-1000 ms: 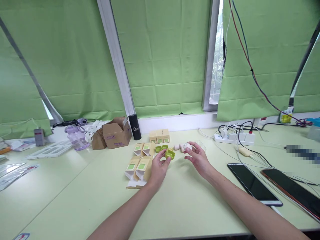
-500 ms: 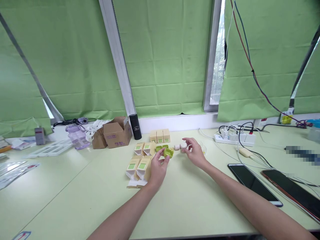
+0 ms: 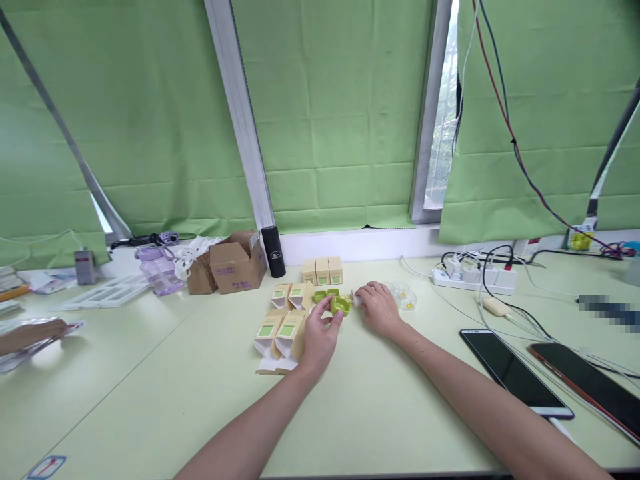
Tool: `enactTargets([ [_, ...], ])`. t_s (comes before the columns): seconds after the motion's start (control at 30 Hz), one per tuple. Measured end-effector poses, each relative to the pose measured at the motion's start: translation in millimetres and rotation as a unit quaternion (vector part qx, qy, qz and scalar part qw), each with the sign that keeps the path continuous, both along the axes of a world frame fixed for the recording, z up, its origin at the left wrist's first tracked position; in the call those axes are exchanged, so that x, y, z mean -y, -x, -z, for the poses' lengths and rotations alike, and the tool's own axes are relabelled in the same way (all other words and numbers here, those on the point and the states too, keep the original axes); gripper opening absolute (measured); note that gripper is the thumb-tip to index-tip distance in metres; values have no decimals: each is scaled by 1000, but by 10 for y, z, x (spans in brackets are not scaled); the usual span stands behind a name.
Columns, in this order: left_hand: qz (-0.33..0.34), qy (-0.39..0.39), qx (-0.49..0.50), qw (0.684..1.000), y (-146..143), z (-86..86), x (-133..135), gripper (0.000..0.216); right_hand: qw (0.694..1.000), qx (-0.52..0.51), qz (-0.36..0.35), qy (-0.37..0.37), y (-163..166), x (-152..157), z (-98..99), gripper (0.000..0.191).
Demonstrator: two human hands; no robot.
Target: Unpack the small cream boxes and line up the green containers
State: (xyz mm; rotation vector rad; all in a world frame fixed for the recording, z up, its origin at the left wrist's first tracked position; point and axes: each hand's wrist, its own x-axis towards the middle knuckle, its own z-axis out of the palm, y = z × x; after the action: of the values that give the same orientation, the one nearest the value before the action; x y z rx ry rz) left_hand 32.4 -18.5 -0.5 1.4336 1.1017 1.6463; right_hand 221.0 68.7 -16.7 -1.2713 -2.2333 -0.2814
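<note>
My left hand [image 3: 320,337] pinches a small green plastic case [image 3: 341,306] just above the pale green table [image 3: 150,373]. My right hand [image 3: 379,309] lies knuckles-up on the table to the right of it, fingers curled over small white pieces [image 3: 356,298]; what it grips is hidden. Another open green case [image 3: 324,295] lies behind. Several tan cartons with green labels [image 3: 280,330] lie to the left of my left hand, and three stand upright [image 3: 322,271] at the back.
A black cylinder [image 3: 273,251], brown cardboard boxes [image 3: 231,267] and a purple bottle [image 3: 157,269] stand at back left. A clear container [image 3: 404,294], a power strip [image 3: 475,276] with cables and two phones [image 3: 515,373] lie at right. Another person's hand [image 3: 27,333] rests at far left.
My right hand has come down from holding a white piece in the air onto the table by the white pieces. Another person's hand has appeared at the left edge.
</note>
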Motion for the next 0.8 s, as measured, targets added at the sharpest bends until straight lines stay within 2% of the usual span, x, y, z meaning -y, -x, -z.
enactTargets([
  [0.37,0,8,1,1000,-6,-9,7,47,1000,11,14,20,1,-37,3,44],
  [0.8,6,16,9,1000,-12,-24,11,48,999,39,28,-11,-8,-27,18,44],
])
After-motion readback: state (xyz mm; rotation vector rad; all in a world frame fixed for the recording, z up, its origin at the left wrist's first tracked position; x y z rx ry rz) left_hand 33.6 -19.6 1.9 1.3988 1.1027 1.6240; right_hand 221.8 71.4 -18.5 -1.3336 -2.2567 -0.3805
